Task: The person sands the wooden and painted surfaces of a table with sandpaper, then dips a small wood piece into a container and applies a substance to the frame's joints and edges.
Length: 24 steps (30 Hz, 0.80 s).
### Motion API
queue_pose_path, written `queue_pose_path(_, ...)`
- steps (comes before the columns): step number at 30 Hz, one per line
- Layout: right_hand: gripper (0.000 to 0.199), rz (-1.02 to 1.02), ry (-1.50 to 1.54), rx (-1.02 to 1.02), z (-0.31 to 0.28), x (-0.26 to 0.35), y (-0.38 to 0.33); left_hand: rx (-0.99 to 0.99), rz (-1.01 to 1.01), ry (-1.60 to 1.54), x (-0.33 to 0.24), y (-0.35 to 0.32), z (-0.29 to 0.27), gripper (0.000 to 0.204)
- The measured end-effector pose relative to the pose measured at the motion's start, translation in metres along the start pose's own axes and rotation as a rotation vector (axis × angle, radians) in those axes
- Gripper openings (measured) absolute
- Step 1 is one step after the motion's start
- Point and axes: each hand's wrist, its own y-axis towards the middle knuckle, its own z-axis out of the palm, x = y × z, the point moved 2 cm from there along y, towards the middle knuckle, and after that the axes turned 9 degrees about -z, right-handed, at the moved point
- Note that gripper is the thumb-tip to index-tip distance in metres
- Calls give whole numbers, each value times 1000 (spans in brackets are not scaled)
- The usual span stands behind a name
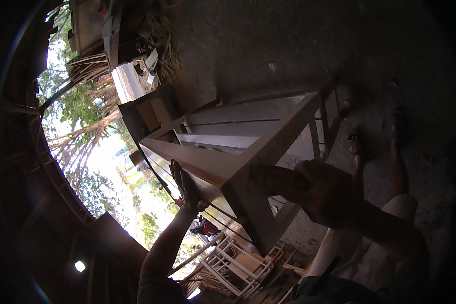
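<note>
A pale wooden furniture frame, with slatted panels and square posts, fills the middle of the view. My left hand lies flat against its left side with fingers stretched out. At the frame's near corner, my right hand is closed round a brownish, block-like piece, pressed to or very close to the wood. Shadow hides what exactly that piece is. The frame's corner post stands between my hands, its near face dark.
Smaller white frames and wood strips lie at the lower middle. A dark cabinet-like box stands beyond the frame, with scrap wood farther off. Grey floor stretches at upper right; my feet are on it. Trees show in bright light at left.
</note>
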Motion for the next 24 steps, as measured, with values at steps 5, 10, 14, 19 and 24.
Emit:
queue_pose_path(5,65,122,139,102,28,-4,-12,-17,8,21,0,4,5,100)
queue_pose_path(10,64,331,305,205,18,3,-22,6,-2,-1,-8,0,-7,93)
queue_pose_path(14,66,320,590,-78,31,34,-14,24,23,-3,-16,14,-6,102)
queue_pose_path(19,69,326,594,-134,59,56,-9,47,-15,-104,-21,17,-2,85)
queue_pose_path(24,61,407,637,111,21,56,-13,13,-17,-61,-12,12,-4,94)
